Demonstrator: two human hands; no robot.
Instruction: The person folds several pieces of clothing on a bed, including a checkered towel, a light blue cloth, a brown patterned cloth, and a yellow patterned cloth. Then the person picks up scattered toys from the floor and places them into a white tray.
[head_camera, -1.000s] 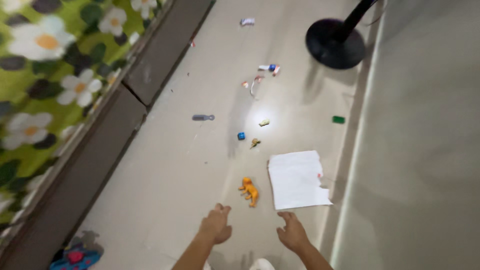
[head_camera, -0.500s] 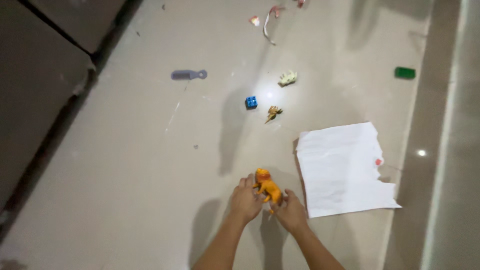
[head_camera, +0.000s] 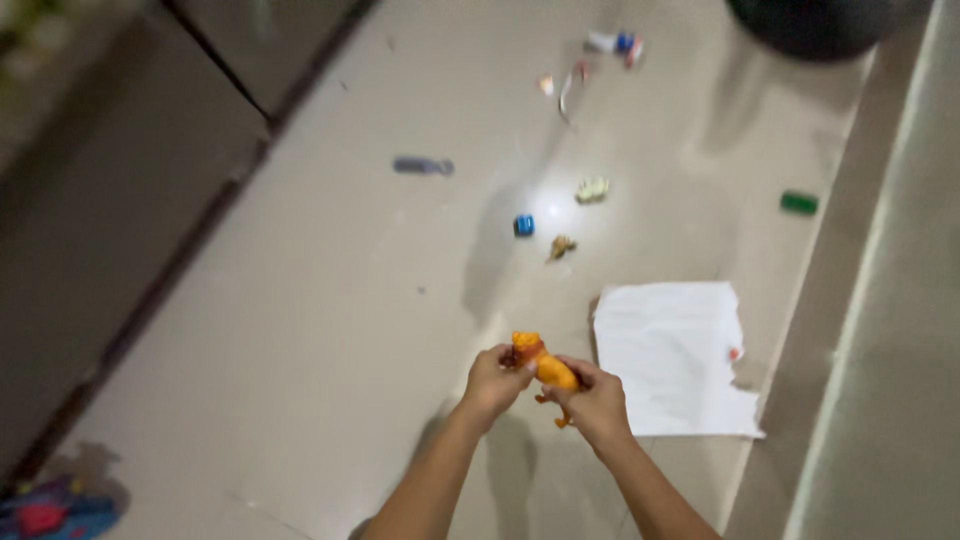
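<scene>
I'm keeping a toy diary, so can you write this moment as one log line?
both hands: left hand and right hand hold orange toy animal | white paper on floor beside them

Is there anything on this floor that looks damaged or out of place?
Yes. The white paper sheet has a torn, ragged right edge. Small toys lie scattered on the floor: a blue block, a green block, a grey comb-like piece. Both hands hold the orange toy animal.

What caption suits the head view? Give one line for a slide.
Both hands, left hand and right hand, hold an orange toy animal above a floor beside white paper.
</scene>
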